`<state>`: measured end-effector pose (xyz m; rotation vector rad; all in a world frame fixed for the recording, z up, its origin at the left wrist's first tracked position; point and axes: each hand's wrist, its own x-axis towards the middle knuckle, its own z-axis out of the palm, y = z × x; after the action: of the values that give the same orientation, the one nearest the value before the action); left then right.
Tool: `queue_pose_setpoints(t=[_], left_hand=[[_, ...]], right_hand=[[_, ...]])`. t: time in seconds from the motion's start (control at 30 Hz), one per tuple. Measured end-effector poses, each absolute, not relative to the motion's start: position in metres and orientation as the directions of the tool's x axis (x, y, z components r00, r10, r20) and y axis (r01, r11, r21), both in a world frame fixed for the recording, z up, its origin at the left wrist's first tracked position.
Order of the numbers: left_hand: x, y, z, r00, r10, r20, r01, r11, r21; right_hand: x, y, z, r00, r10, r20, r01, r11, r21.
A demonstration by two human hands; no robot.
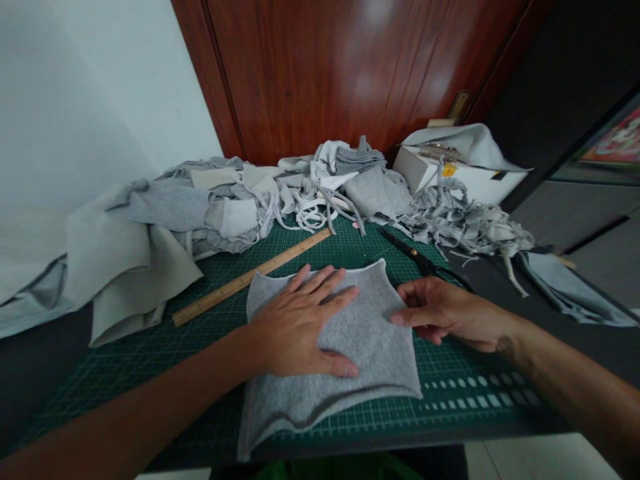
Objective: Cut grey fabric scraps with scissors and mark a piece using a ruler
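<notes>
A piece of grey fabric [375, 347] lies on the green cutting mat [465, 360], its near edge curling up a little. My left hand [305, 320] rests flat on top of it with the fingers spread. At the right edge of the cloth, my right hand [435, 310] pinches the side between thumb and fingers; its lower fingers are partly hidden. Just beyond that hand lie black scissors [417, 257], partly covered by it. Left of the fabric, a wooden ruler [250, 275] lies at a slant.
Heaped grey and white fabric scraps [175, 203] line the back and left. Tangled cloth strips [460, 217] lie at the back right before a white box [460, 177]. Folded cloth [570, 283] sits at the far right. Behind stands a reddish wooden door [320, 73].
</notes>
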<state>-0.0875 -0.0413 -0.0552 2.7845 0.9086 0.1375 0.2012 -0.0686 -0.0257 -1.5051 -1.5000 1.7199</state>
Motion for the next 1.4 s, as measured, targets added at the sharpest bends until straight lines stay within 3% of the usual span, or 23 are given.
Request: queue_pose_setpoints(t=[0.1, 0.2, 0.33, 0.43, 0.63, 0.87, 1.07, 1.23, 1.4], left_hand=[[-0.088, -0.042, -0.055, 0.802, 0.597, 0.013, 0.58, -0.784, 0.221], [-0.088, -0.042, -0.054, 0.803, 0.596, 0.019, 0.578, -0.785, 0.221], [-0.088, -0.041, -0.056, 0.804, 0.595, 0.02, 0.576, -0.786, 0.225], [-0.089, -0.041, -0.056, 0.811, 0.583, 0.048, 0.56, -0.797, 0.225], [-0.081, -0.051, -0.043, 0.948, 0.296, 0.119, 0.262, -0.934, 0.241], [-0.029, -0.068, -0.036, 0.842, 0.517, 0.156, 0.481, -0.85, 0.217], [-0.026, -0.069, -0.054, 0.813, 0.541, 0.217, 0.483, -0.834, 0.268], [-0.033, -0.064, -0.057, 0.829, 0.542, 0.135, 0.503, -0.829, 0.245], [-0.034, -0.061, -0.059, 0.806, 0.588, 0.061, 0.554, -0.787, 0.272]], right_hand=[[0.204, -0.074, -0.029, -0.278, 0.861, -0.425, 0.344, -0.324, -0.881], [0.205, -0.08, -0.034, -0.229, 0.903, -0.364, 0.47, -0.225, -0.854], [0.203, -0.086, -0.04, -0.153, 0.969, -0.196, 0.729, -0.024, -0.684], [0.202, -0.089, -0.042, -0.124, 0.984, -0.128, 0.818, 0.028, -0.574], [0.203, -0.089, -0.039, -0.143, 0.981, -0.131, 0.846, 0.053, -0.53], [0.201, -0.087, -0.035, -0.161, 0.973, -0.163, 0.846, 0.051, -0.531], [0.209, -0.09, -0.034, -0.239, 0.959, -0.15, 0.821, 0.118, -0.558], [0.214, -0.06, -0.033, -0.177, 0.978, 0.11, 0.79, 0.208, -0.577], [0.203, -0.008, -0.031, -0.246, 0.963, 0.109, 0.822, 0.267, -0.503]])
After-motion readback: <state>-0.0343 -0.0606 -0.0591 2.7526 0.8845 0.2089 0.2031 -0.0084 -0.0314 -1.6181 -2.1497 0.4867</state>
